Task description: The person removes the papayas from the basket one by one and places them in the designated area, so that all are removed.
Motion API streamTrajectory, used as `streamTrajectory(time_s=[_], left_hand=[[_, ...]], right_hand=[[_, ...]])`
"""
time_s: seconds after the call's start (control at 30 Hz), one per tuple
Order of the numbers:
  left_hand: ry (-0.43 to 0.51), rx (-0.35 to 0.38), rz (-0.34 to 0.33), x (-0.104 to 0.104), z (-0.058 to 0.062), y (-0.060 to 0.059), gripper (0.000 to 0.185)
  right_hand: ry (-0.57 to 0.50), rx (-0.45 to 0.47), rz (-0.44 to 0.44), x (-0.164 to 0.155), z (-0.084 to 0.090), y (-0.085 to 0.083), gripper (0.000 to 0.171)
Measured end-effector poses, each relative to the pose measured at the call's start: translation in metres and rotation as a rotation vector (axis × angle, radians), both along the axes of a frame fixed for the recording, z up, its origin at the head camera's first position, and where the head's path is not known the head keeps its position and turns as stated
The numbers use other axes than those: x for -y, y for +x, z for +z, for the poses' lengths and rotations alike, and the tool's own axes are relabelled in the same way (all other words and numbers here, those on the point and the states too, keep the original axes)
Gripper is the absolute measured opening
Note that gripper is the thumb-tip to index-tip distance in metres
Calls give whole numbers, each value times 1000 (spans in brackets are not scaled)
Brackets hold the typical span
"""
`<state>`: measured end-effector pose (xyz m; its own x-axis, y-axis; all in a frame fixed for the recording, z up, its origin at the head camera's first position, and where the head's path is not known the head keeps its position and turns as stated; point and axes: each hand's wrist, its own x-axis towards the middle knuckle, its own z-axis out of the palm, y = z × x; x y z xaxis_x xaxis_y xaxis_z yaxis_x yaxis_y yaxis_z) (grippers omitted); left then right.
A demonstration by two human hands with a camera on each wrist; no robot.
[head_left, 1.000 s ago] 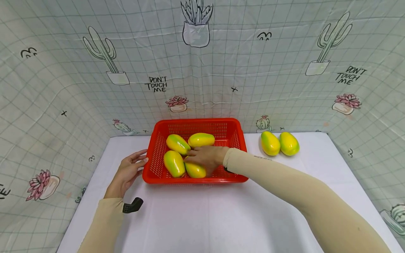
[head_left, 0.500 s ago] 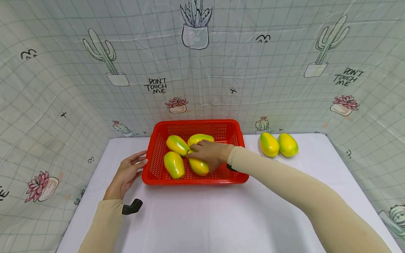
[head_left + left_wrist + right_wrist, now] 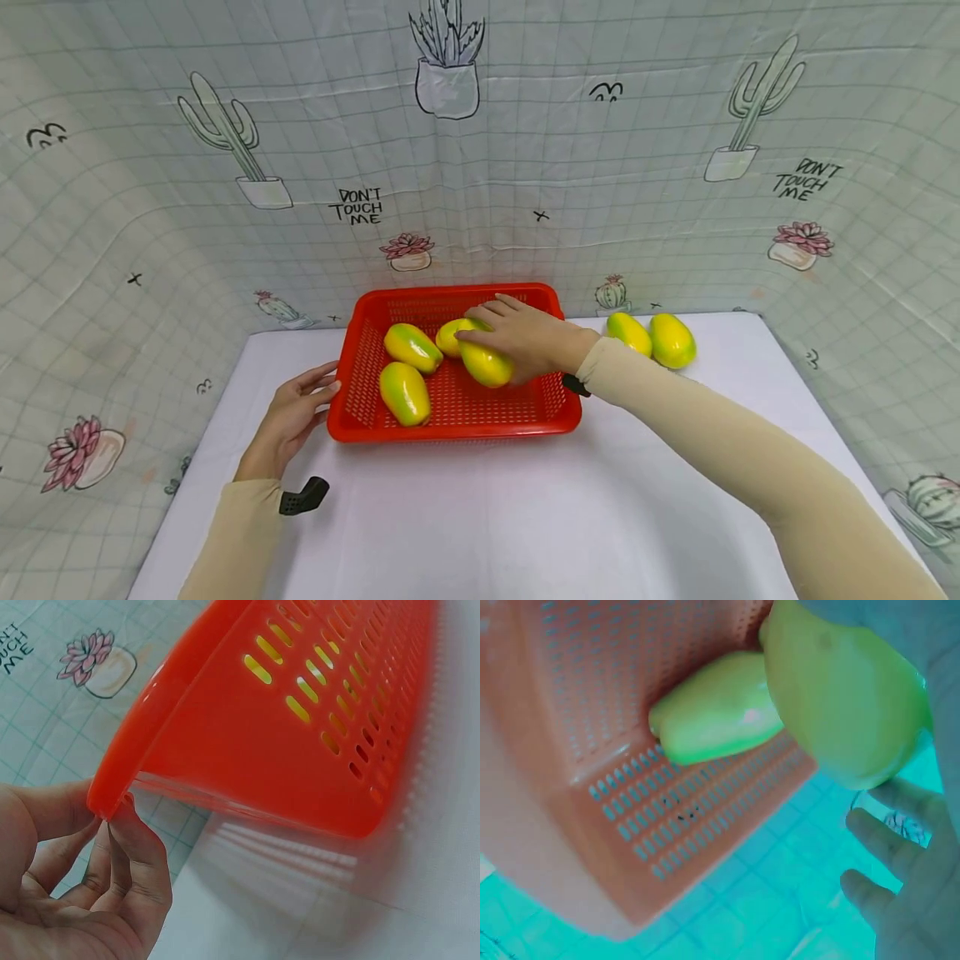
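Observation:
A red slotted basket (image 3: pixel 450 432) stands on the white table. My right hand (image 3: pixel 498 333) grips a yellow-green fruit (image 3: pixel 487 365) and holds it above the basket's middle. The right wrist view shows that fruit (image 3: pixel 847 697) close up, over another fruit (image 3: pixel 720 709) on the basket floor (image 3: pixel 630 825). Two fruits (image 3: pixel 412 347) (image 3: pixel 405 392) lie in the basket's left half. A third (image 3: pixel 450 333) is partly hidden behind the held one. My left hand (image 3: pixel 296 408) lies by the basket's left side. Its fingertips (image 3: pixel 127 847) touch the rim corner (image 3: pixel 105 799).
Two more yellow-green fruits (image 3: pixel 628 332) (image 3: pixel 672 340) lie on the table at the back right, beside the basket. A cactus-print curtain (image 3: pixel 480 167) closes off the back and both sides. A black camera mount (image 3: pixel 303 496) sticks out at my left wrist.
My right hand took hold of the front fruit in the basket, lifted it and carried it back and to the right. The left hand stayed at the rim.

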<state>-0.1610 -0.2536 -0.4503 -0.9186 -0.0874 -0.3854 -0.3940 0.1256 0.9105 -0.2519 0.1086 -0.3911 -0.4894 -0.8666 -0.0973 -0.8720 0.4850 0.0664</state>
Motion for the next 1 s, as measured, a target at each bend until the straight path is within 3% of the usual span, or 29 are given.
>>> streamTrajectory(time_s=[0.53,1.0], left_hand=[[13,15,-9,4,-4,2,61],[-4,2,-24,2,0,0,62]], right_hand=[[-221,-123,-11,-59,8,12,93],[-265,-106,-200,-125,16,27,95]])
